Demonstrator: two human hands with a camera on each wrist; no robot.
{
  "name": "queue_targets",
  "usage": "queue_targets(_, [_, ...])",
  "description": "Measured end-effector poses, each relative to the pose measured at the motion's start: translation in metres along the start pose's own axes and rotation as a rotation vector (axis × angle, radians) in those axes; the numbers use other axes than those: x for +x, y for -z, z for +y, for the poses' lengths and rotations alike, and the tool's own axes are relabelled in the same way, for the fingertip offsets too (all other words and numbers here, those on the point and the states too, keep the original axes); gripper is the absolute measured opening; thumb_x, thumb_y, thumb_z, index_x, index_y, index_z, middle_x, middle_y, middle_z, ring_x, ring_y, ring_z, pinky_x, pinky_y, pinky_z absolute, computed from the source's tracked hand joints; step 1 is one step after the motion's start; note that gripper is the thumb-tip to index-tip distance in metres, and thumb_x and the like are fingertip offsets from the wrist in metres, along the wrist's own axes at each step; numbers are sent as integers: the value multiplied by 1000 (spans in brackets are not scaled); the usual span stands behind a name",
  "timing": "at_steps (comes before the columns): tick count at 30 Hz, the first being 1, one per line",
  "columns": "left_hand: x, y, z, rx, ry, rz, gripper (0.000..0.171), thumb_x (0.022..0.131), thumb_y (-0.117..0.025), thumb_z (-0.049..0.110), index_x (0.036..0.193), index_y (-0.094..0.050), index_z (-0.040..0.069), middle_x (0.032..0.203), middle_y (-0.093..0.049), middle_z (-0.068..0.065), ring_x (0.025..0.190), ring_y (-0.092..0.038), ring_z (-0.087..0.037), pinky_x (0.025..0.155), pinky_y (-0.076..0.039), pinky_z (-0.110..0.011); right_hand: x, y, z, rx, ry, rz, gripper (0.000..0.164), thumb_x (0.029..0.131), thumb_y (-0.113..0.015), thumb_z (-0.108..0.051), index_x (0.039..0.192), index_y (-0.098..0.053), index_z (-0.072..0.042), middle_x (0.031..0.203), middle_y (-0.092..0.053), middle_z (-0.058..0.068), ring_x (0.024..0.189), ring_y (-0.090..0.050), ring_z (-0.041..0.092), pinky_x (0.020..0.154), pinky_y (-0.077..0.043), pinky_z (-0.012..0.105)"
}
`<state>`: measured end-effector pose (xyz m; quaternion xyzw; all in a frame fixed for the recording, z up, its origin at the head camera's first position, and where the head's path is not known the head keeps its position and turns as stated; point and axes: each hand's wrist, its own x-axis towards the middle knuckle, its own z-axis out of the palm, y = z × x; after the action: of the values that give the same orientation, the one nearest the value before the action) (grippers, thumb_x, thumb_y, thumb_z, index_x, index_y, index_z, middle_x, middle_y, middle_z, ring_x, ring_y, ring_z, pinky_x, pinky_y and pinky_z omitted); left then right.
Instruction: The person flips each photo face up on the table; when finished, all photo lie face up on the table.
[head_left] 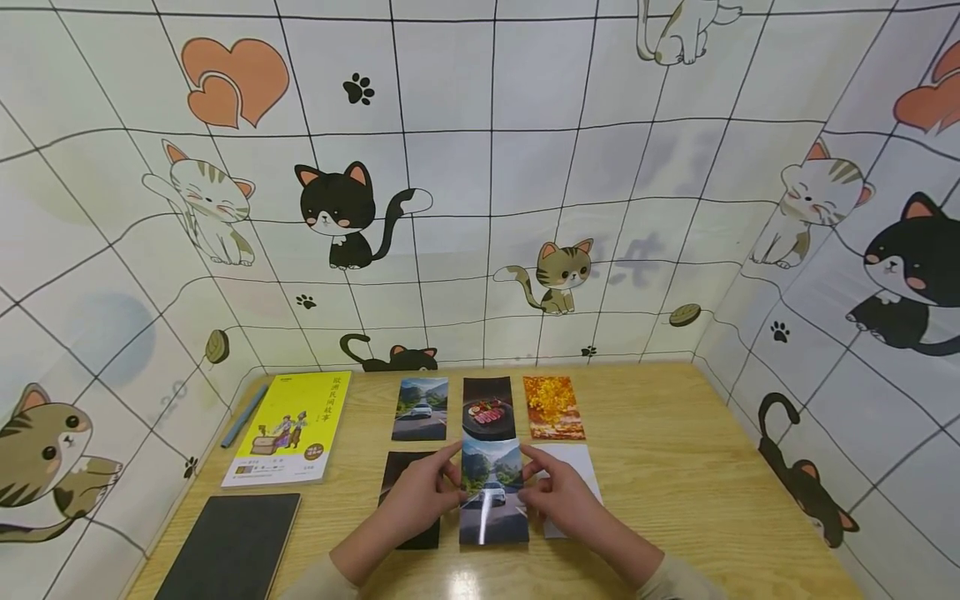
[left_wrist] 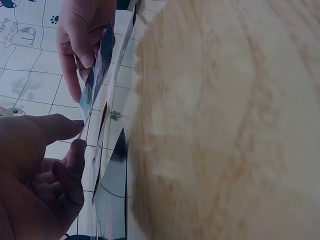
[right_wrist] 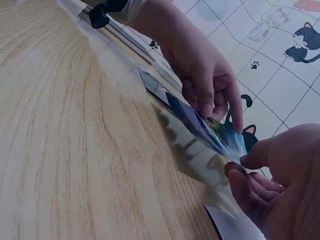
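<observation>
A glossy photo card of a white car on a mountain road is held between both hands, raised off the table in the wrist views. My left hand pinches its left edge with thumb and fingers, and my right hand pinches the right edge. The right wrist view shows the card tilted above the wood. Below my left hand lies a dark card, partly covered. A white card is partly hidden by my right hand. Just beyond the held card is a photo of meat on a plate.
Flanking the meat photo are another car-on-road photo and a yellow autumn-leaves photo. On the left are a yellow book, a blue pen and a black notebook. A cat-print sheet surrounds the wooden table.
</observation>
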<state>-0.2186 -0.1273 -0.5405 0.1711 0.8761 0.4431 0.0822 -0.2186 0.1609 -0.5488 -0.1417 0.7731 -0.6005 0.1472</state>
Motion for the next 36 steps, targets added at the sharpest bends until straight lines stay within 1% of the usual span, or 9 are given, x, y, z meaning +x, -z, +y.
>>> queue_targets(3, [1, -1, 0, 26, 4, -13, 80, 95, -88, 9, 165, -49, 3, 99, -66, 5, 72, -60, -10, 61, -51, -28, 0, -1, -1, -12, -15, -23, 80, 97, -75, 6, 167, -38, 7, 120, -59, 17, 75, -67, 20, 52, -55, 32])
queue_targets(9, [2, -3, 0, 63, 12, -38, 81, 95, -89, 10, 164, -49, 2, 95, -68, 7, 70, -59, -9, 60, -48, -29, 1, -4, -2, -58, -43, -56, 86, 96, -77, 6, 169, -34, 5, 116, -57, 14, 72, -66, 20, 47, -47, 28])
queue_targets(14, [3, -4, 0, 90, 26, -31, 80, 93, -89, 9, 163, -51, 2, 92, -67, 7, 70, -59, -9, 61, -49, -30, 4, -7, -1, -107, -33, -47, 87, 95, -78, 7, 169, -33, 7, 113, -57, 13, 71, -67, 20, 46, -46, 27])
queue_targets(16, [4, -4, 1, 107, 33, -26, 79, 93, -90, 9, 162, -52, 1, 91, -67, 8, 71, -60, -8, 63, -49, -30, 4, -8, -2, -129, -38, -40, 87, 94, -79, 8, 169, -33, 7, 113, -58, 12, 71, -66, 20, 47, -46, 28])
queue_targets(21, [3, -6, 3, 149, 63, -20, 76, 92, -91, 10, 158, -55, -1, 88, -65, 9, 71, -59, -9, 66, -49, -32, 6, -9, -5, -195, -51, -32, 84, 93, -81, 8, 165, -38, 11, 109, -60, 12, 66, -57, 18, 47, -46, 29])
queue_targets(23, [3, -7, 4, 163, 75, -22, 74, 93, -91, 11, 157, -56, -2, 88, -65, 9, 71, -58, -9, 67, -49, -33, 7, -10, -5, -227, -44, -35, 83, 91, -81, 8, 163, -40, 13, 107, -61, 11, 64, -53, 17, 49, -46, 29])
queue_targets(30, [6, -8, 2, 210, 104, -42, 72, 93, -91, 15, 155, -58, -1, 85, -64, 11, 70, -58, -9, 68, -50, -34, 12, -10, -8, -309, -38, -57, 81, 89, -82, 9, 159, -44, 16, 100, -62, 10, 68, -52, 14, 60, -48, 28])
queue_targets(36, [9, -8, 4, 242, 108, -59, 68, 93, -91, 15, 151, -60, -2, 78, -64, 11, 64, -59, -10, 62, -51, -35, 17, -9, -14, -444, 9, -58, 76, 86, -84, 4, 154, -51, 17, 96, -66, 7, 64, -50, 11, 63, -47, 29])
